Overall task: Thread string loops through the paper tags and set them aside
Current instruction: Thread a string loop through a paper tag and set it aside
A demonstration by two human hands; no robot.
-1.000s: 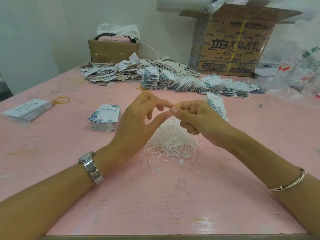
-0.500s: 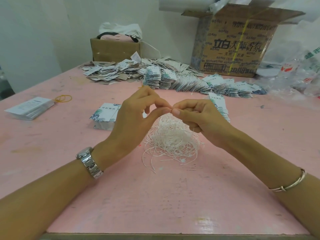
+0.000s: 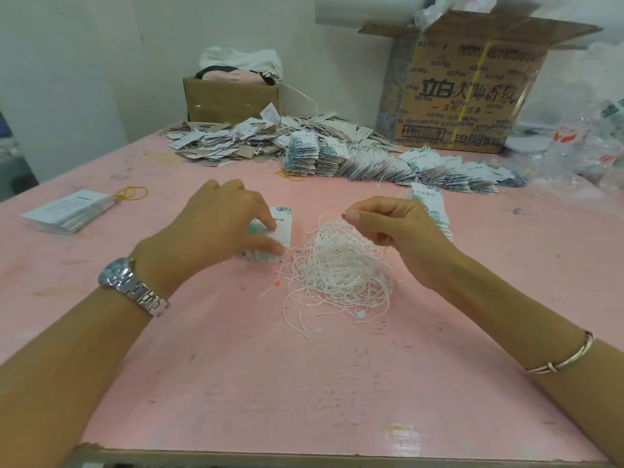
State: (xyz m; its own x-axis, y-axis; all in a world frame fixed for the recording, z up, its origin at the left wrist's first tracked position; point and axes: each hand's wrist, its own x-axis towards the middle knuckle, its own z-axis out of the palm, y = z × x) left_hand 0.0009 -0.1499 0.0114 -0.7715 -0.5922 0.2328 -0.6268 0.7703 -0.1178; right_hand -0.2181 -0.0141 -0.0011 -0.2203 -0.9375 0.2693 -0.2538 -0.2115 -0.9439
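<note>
A small packing workshop: heaps of printed paper tags [image 3: 368,163] cover the far end of the scuffed pink worktable [image 3: 304,383], an open brown cardboard carton [image 3: 466,96] at its far-right corner.

left hand [image 3: 216,231] gripping tags [image 3: 284,228], right hand [image 3: 398,228] pinching string [image 3: 337,265]

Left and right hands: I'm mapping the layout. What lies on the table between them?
Head view: the string pile lies between the left hand, gripping the tag stack, and the right hand, pinching strands from it.
</note>
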